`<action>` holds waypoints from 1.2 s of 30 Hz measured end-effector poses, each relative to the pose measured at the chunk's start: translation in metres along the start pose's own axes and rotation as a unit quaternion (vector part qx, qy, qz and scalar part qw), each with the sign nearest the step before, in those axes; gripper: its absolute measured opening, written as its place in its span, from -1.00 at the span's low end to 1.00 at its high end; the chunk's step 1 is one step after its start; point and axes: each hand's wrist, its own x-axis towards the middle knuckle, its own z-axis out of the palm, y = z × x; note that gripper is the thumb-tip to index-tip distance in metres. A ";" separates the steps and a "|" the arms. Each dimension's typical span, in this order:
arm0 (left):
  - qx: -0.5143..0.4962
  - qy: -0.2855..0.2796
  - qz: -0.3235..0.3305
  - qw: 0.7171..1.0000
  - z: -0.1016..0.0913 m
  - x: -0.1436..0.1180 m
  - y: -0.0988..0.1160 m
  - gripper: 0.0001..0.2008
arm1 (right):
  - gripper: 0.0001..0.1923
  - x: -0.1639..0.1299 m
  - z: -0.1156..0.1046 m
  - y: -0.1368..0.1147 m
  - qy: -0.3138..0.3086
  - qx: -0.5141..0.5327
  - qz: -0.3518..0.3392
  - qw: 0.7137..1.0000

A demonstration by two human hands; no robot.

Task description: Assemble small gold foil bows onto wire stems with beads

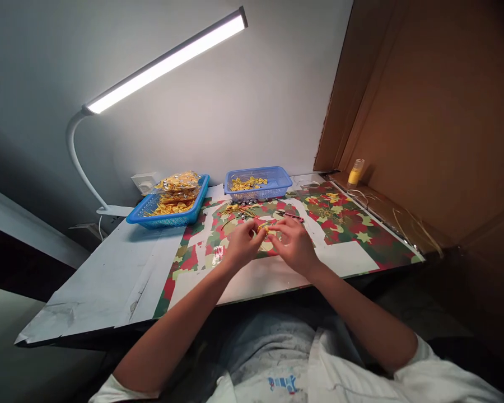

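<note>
1. Yellow bow piece [265, 228], small and bright, sits pinched between my two hands just above the surface [109, 268], at the middle of the patterned mat [353, 224].
2. My left hand [242, 244] closes its grip on the piece from the left, fingertips curled in and pointing right.
3. My right hand [294, 243] closes on the same piece from the right, fingers bent over it; the two grips meet almost fingertip to fingertip.
4. The piece seems to lie with its long axis running left to right, from one grip to the other, so neither hand is nearer; it is too small for me to be sure of its tilt.
5. Just beyond the hands, loose gold-coloured bits [239, 211] lie scattered on the mat.
6. Farther back, a small blue basket [277, 180] holds more yellow pieces, straight ahead of the grips.
7. To its left, a larger blue basket [168, 219] holds clear bags of yellow pieces.
8. Well off to the right, a yellow bottle [355, 172] stands upright against a brown cardboard wall [437, 112].
9. Overhead, a lit bar lamp [168, 59] arches in from the left.
</note>
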 end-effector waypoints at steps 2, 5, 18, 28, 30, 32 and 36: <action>0.026 0.002 0.029 0.999 -0.005 0.020 0.001 -0.69 | -0.84 0.025 0.008 0.007 -0.012 -0.036 0.018 0.999; 0.041 0.015 0.045 0.998 -0.006 0.043 -0.007 -0.67 | -0.83 0.054 0.021 0.022 -0.039 -0.043 0.038 0.998; -0.080 -0.019 0.014 0.997 0.006 0.048 -0.040 -0.64 | -0.87 0.054 0.051 0.047 0.017 0.047 0.045 0.998; -0.081 -0.021 -0.026 0.996 0.008 0.053 -0.057 -0.72 | -0.90 0.053 0.047 0.042 0.048 0.151 -0.015 0.987; -0.082 -0.018 -0.043 0.996 0.007 0.053 -0.059 -0.72 | -0.90 0.056 0.040 0.040 0.046 0.226 0.000 0.973; -0.080 -0.018 -0.056 0.995 0.006 0.054 -0.062 -0.72 | -0.88 0.059 0.032 0.038 0.045 0.304 0.037 0.951; -0.076 -0.028 -0.073 0.994 0.006 0.055 -0.066 -0.73 | -0.80 0.065 0.016 0.040 0.044 0.368 0.099 0.923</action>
